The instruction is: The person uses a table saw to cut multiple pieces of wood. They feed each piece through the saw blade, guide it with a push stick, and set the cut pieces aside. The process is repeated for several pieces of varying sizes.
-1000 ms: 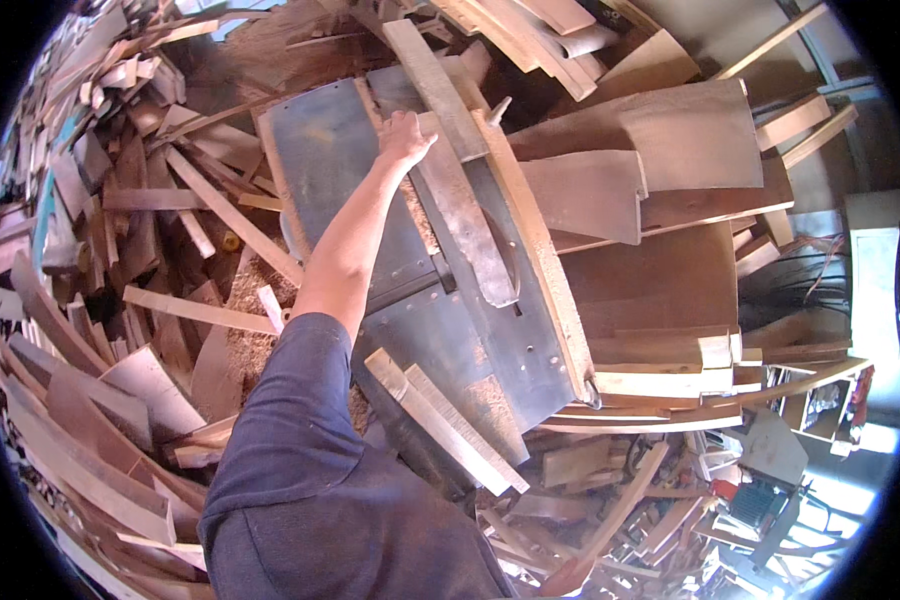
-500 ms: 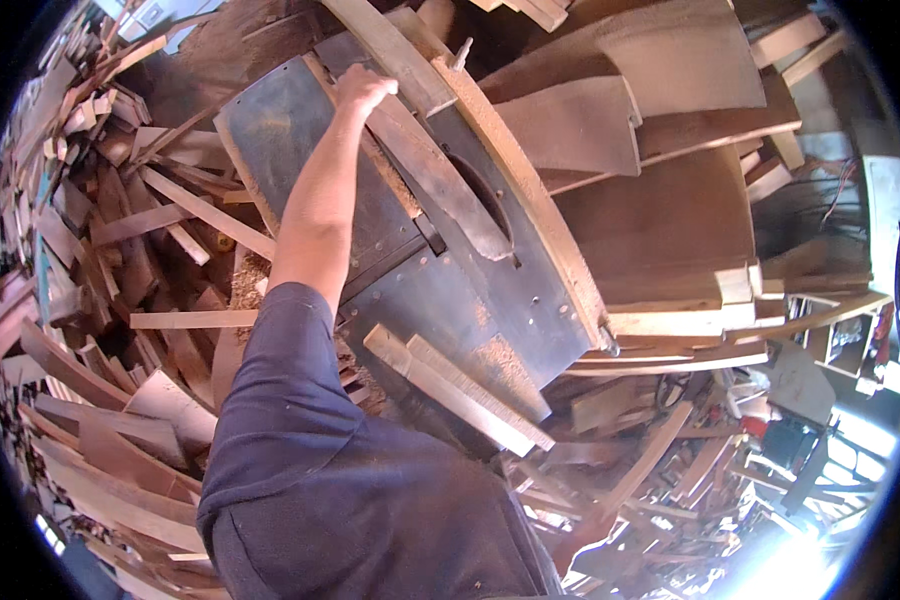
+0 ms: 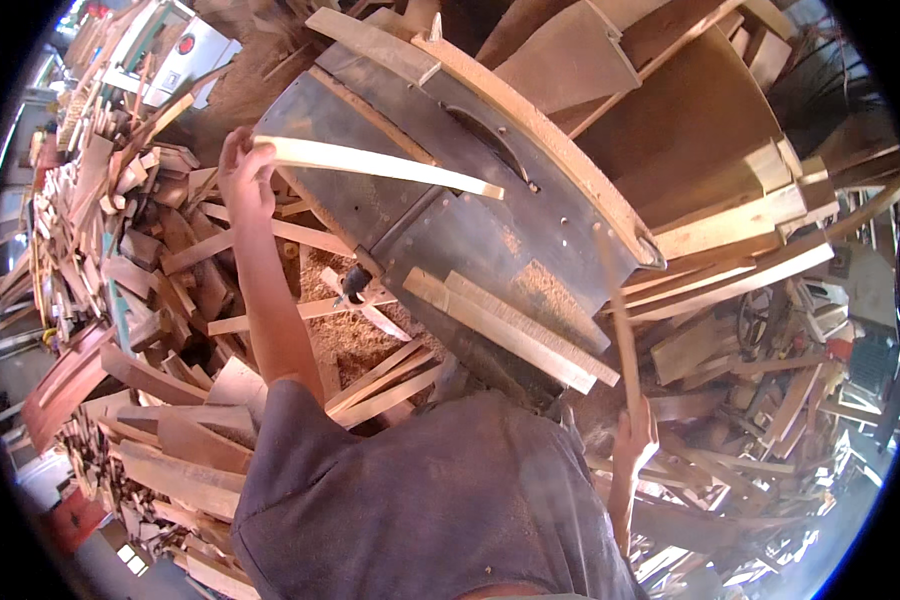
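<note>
- Left hand [image 3: 248, 175], upper left: has shifted to the left edge of the metal table [image 3: 450, 245]; forearm points upward, fingers close on one strip end.
- Pale strip [image 3: 375, 160], upper centre: now spans the table obliquely; contact of its free end cannot be determined.
- Dark curved slot [image 3: 492, 133], upper centre: now uncovered; the pale strip is probably disengaged from it.
- Curved strip [image 3: 620, 320], right of centre: has swung nearly upright.
- Right hand [image 3: 637, 440], lower right: raised, gripping the curved strip's lower end.
</note>
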{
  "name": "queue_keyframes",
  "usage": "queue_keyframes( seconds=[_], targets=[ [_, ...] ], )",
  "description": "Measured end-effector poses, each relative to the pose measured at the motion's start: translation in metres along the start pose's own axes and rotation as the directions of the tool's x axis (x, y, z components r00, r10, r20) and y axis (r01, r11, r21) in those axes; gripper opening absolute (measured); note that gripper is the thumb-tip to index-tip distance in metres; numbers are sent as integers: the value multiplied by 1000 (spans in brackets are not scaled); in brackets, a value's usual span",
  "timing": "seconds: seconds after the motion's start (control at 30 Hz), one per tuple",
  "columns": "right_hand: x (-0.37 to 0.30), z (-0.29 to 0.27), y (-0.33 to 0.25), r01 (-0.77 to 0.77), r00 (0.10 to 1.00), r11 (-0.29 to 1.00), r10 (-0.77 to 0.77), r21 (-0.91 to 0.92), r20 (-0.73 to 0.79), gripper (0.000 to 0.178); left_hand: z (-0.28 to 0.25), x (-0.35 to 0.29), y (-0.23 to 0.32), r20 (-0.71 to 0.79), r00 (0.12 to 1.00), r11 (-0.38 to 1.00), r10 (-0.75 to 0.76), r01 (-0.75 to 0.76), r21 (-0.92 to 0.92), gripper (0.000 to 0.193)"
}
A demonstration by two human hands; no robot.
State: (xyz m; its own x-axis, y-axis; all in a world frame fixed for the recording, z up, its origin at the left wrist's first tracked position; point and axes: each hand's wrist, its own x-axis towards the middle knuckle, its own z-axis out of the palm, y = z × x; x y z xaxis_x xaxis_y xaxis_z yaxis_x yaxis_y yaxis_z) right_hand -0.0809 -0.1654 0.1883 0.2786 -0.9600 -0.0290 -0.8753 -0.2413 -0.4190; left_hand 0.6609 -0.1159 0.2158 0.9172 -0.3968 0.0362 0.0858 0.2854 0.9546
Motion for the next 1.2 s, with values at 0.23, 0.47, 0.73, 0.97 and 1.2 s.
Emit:
queue_keyframes(
  seconds=[0.23,0.47,0.73,0.97,1.2],
  targets=[
    [36,83,0,364,931,930,-365,58,23,58,27,-136,123,-75,960,962,268,-271,-27,46],
    [24,44,4,-141,954,716,-87,684,288,57,71,-282,154,203,941,954,270,-233,-191,33],
    [-66,-6,59,-524,568,284,-586,803,578,64,243,-415,96,530,840,906,116,129,-402,32],
    [-132,-58,128,-469,801,-6,-424,883,422,56,383,-523,69,718,696,885,-26,350,-307,43],
    [-216,-92,193,-328,875,499,480,802,59,49,448,-689,-48,901,329,959,-283,102,264,70]
  ],
)
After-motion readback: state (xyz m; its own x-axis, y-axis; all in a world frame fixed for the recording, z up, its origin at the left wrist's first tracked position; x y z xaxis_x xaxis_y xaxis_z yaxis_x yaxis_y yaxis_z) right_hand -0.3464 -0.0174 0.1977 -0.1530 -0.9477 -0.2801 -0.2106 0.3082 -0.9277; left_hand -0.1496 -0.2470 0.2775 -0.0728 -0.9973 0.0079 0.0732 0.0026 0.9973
